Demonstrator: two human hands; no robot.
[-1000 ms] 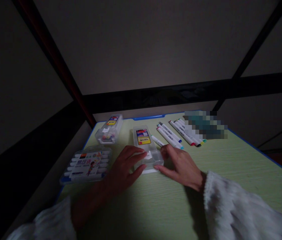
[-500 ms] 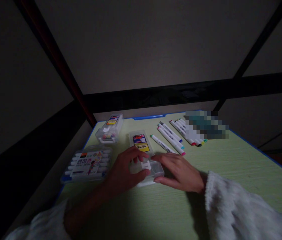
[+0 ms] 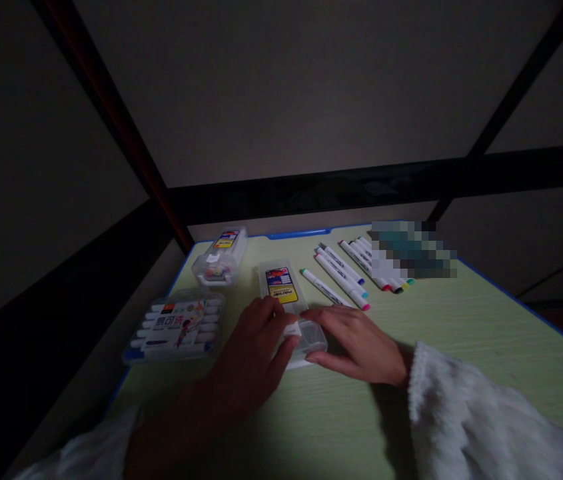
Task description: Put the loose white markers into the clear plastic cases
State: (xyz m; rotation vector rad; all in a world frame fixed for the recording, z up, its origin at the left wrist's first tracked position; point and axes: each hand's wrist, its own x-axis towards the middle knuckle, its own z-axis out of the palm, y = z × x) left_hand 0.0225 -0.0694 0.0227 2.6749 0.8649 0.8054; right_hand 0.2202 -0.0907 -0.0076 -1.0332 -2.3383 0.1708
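Observation:
A clear plastic marker case (image 3: 281,288) with a yellow and red label lies on the pale green table (image 3: 461,347) in front of me. My left hand (image 3: 256,350) grips its near left end, thumb on the white latch. My right hand (image 3: 356,343) holds the near right end, fingers curled along the edge. One loose marker (image 3: 324,287) with a green cap lies just right of the case, close to my right fingers.
Several loose markers (image 3: 348,270) lie in a row at the back right beside a blurred patch (image 3: 411,250). A second clear case (image 3: 220,257) stands back left, and a flat pack of markers (image 3: 176,325) lies left. Dark bars and a wall rise behind the table.
The case slid slightly left and nearer. My left hand shifted over the latch end, and my right hand flattened onto the case's right end. A single marker now lies uncovered beside it.

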